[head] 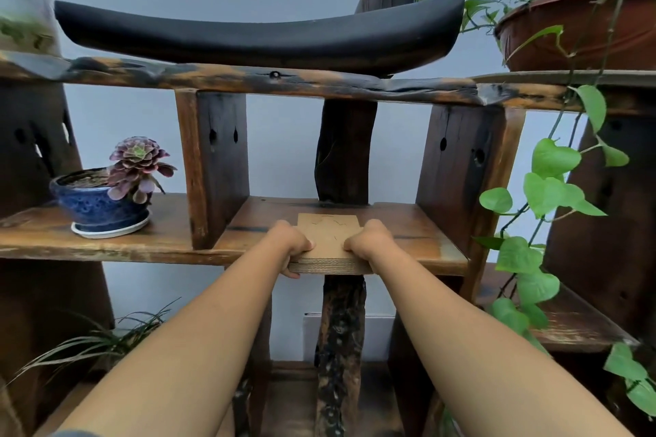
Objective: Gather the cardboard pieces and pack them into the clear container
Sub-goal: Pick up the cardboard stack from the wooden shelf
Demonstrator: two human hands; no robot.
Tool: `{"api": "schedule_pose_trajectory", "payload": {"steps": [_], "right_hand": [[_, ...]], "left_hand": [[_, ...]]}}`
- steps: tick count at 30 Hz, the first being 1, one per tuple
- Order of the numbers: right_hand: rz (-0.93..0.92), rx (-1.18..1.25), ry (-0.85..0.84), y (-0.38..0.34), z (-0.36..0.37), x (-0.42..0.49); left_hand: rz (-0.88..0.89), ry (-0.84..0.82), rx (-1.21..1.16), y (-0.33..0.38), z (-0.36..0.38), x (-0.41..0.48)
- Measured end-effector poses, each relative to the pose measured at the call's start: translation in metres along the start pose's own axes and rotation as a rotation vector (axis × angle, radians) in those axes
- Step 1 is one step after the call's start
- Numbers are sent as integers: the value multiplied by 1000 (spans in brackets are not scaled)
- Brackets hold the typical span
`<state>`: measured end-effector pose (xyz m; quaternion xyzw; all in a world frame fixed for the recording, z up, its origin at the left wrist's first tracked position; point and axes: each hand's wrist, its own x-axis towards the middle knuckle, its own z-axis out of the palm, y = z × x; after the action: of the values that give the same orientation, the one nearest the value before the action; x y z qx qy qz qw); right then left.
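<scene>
A stack of flat brown cardboard pieces [328, 236] lies on the middle wooden shelf [408, 223], its near edge jutting past the shelf's front. My left hand [289, 245] grips the stack's near left corner, thumb on top and fingers under. At the near right corner, my right hand [367, 241] holds it the same way. Faint cut lines show on the top sheet. No clear container is in view.
A blue pot with a purple succulent [106, 195] stands on the shelf to the left. A black curved dish [255, 35] rests on the upper shelf. Dark wooden uprights [216, 160] flank the compartment. A trailing green vine [546, 188] hangs at the right from a brown pot [582, 28].
</scene>
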<state>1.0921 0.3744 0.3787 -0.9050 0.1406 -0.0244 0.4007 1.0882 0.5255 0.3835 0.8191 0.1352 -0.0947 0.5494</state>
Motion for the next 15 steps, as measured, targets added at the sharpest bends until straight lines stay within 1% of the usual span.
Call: {"api": "schedule_pose_trajectory", "payload": {"steps": [3,6,10,15], "right_hand": [[-5,104,7,10,1,-11],[39,220,-19,22,0,-26],[135,486,-129,55,-8,-60],[145,653,-112,122,-22,-120]], "left_hand": [[55,-21,-67,-9,-6,-12],[74,-78,-115,-20,-11,-24],[81,-233,-134,-36,-7,-44],[79,-432,-96,-63,26,-71]]}}
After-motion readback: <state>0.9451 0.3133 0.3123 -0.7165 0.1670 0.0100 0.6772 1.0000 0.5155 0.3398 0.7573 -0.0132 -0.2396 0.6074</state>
